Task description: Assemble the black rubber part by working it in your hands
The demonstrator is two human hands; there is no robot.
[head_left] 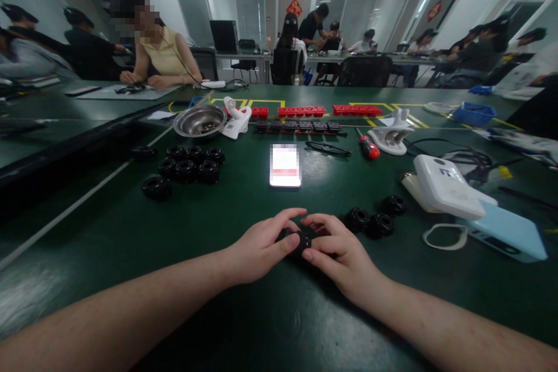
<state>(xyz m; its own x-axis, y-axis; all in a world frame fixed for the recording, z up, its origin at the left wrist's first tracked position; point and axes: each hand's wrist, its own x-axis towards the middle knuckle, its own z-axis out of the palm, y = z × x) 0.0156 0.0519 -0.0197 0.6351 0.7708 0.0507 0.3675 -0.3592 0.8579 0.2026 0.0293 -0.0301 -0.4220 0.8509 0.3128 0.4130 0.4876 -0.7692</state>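
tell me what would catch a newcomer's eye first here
Probably the phone, its screen glowing near the middle of the dark green table. Nearer the viewer, the left hand and right hand hold a black part between them. Beyond the phone, three red strips lie in a row.

From where I sit, both arms are bare: the left forearm (pixel 131 302) comes in from eight o'clock, the right forearm (pixel 444 322) from four, meeting just below centre of my view. My left hand (pixel 261 250) has its left wrist (pixel 224 267) nearly straight, the left index finger (pixel 288 215) stretched toward two and the left thumb (pixel 283 248) pressing beneath it. My right hand (pixel 342 250) faces it, the right index finger (pixel 321 218) arched toward nine, the right thumb (pixel 323 261) aimed at ten. Both hands are gripping; the index fingertips sit very near each other, and I can't tell whether they touch.
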